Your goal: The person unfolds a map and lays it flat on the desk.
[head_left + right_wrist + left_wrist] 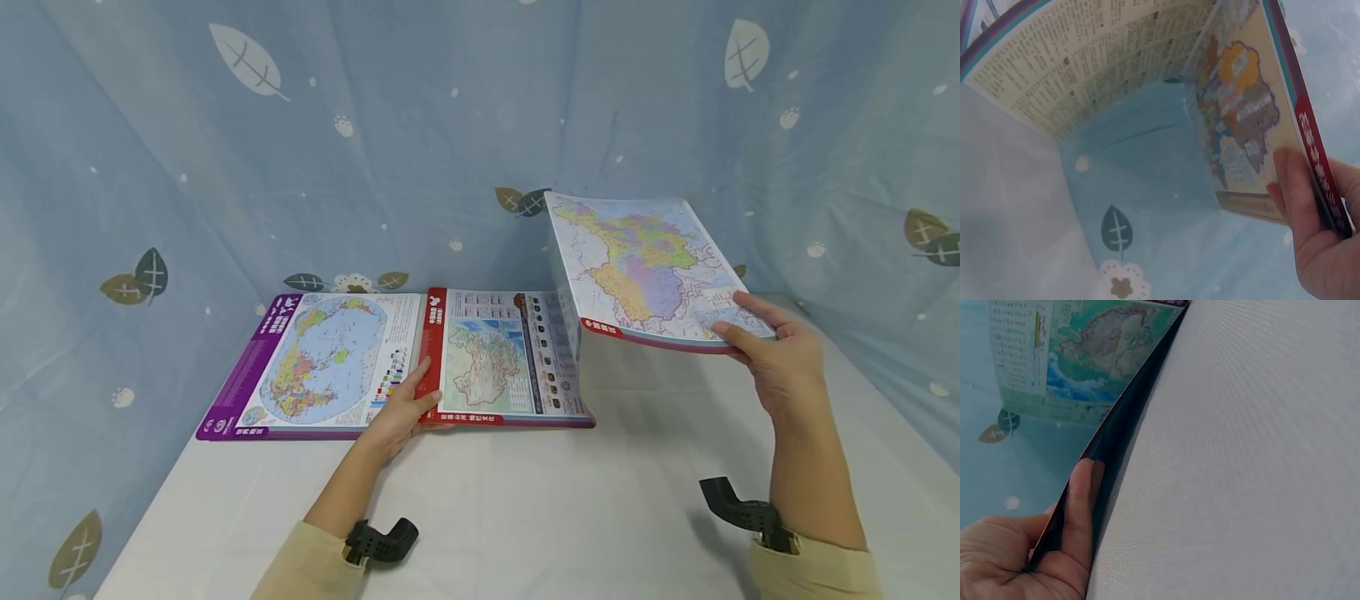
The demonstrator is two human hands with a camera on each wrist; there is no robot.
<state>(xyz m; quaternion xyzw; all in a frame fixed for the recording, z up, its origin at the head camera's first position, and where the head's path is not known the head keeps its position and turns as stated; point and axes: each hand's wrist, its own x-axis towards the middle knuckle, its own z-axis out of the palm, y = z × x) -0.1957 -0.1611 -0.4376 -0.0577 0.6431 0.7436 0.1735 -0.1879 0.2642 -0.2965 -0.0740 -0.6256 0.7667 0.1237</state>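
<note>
A folding map with a red-edged panel [487,367] is held at both ends. My left hand [401,414] grips its left edge, thumb on top and fingers underneath; the left wrist view shows those fingers [1079,500] beneath the sheet, by the white cloth. My right hand [787,358] pinches the near right corner of the raised panel [645,267], which carries a coloured map of China and tilts above the table. In the right wrist view the raised panel's underside [1244,106] shows another coloured map, and a text-filled panel [1104,50] hangs at a fold.
A purple-edged world map [326,367] lies flat at the left, beside the red panel. White cloth covers the table [525,508]. Behind hangs a blue leaf-print curtain [420,150]. A black wrist mount [382,542] sits on the left forearm, another [742,508] on the right.
</note>
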